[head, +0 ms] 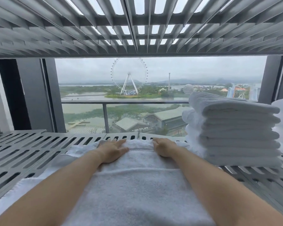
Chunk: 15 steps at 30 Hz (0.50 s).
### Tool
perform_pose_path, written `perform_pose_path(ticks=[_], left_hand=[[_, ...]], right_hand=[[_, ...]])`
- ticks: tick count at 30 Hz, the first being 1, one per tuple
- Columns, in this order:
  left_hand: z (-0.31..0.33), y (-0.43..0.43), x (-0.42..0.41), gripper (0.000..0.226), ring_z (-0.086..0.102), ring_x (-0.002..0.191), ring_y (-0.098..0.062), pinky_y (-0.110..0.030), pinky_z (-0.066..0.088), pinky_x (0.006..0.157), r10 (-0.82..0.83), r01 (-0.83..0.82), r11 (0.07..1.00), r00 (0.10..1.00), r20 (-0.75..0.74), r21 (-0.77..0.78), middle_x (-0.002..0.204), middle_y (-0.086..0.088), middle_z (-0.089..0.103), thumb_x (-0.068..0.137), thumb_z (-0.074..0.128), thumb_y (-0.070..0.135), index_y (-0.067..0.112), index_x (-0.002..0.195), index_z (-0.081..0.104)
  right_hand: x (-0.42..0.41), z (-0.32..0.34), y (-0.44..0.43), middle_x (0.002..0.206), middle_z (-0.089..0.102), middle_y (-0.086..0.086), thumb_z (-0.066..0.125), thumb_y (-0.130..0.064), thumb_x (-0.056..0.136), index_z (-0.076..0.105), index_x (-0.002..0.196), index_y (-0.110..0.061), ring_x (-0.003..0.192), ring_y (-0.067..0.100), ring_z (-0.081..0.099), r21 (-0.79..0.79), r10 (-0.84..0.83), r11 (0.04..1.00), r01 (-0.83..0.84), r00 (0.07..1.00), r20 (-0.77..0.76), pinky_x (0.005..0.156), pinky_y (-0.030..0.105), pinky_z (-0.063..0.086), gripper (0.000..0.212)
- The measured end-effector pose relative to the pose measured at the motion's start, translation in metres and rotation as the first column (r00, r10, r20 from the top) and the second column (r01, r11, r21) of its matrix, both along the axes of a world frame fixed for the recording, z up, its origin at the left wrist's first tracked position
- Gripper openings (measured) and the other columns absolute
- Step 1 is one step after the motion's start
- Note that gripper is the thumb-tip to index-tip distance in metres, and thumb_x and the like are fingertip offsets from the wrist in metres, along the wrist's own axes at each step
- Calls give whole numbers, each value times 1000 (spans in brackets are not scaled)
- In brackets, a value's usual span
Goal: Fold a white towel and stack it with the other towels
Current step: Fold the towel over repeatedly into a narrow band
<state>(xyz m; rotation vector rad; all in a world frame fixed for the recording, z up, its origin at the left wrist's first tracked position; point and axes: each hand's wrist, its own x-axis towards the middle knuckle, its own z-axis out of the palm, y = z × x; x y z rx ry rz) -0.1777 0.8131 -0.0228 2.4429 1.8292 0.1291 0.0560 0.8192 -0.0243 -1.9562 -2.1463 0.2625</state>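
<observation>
The towel (134, 190) lies lengthwise on the slotted shelf (23, 160), running from the near edge of the view out under both forearms, with a fold line crossing it partway. Its left side spills out unevenly beyond the folded layer, so the next fold may come out skewed unless that flap is squared. Farther out, the left hand (112, 150) rests flat on the cloth, fingers straight and spread, pressing and holding nothing. The right hand (163, 148) sits at the far edge with fingers curled down over the hem, apparently gripping it. If one hand pulls while the other only presses, the layers could slide apart and bunch. A corner might also catch in the shelf's slots. Just beside the towel's far right corner stands the stack (232, 131), tall, its rounded folds not quite aligned. A sweeping elbow or an off-centre placement on top could tip it.
</observation>
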Motion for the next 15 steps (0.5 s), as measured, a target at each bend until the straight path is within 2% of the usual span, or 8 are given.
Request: perform_pose_path(ticks=[3,5,8,10,13,15], left_hand=[[0,5,-4,62,21,141,-27,-48,9,116,32,-32,999,999,21,8,154,-8,25,92,23,63,35,147,15],[-2,5,-5,62,22,140,-25,-48,8,115,55,-56,996,998,14,65,153,-7,27,92,23,61,32,146,17],[0,1,-6,53,27,137,-21,-52,8,115,79,-68,967,996,-33,247,148,-1,34,94,28,50,27,141,26],[6,-5,-8,45,30,135,-20,-57,3,114,63,-32,943,995,-83,331,144,1,39,95,32,41,23,137,32],[16,-19,-20,33,46,121,-17,-59,4,112,28,68,902,977,-213,427,125,5,54,94,43,34,23,125,44],[22,-29,-34,25,52,108,-15,-55,19,111,31,88,875,971,-237,476,112,7,57,92,50,32,23,115,49]], right_hand=[[1,2,3,147,30,4,28,-27,94,30,141,-28,136,27,22,28,-19,999,18,999,44,105,49,20,47],[1,3,3,141,34,5,33,-27,90,36,138,-26,133,25,21,44,-25,999,23,998,63,103,50,20,47],[-1,8,-1,125,43,6,41,-31,87,51,118,-17,123,24,29,91,-20,996,9,993,112,100,46,21,36],[0,13,-8,116,48,4,49,-32,83,54,107,-17,117,23,35,230,-11,973,-24,989,149,99,45,21,29],[7,15,-23,108,59,4,54,-29,83,56,103,-14,106,24,53,491,61,848,-200,957,285,105,43,25,25],[11,15,-37,92,67,7,56,-22,84,57,96,-11,85,26,63,611,153,721,-326,935,319,102,41,36,17]])
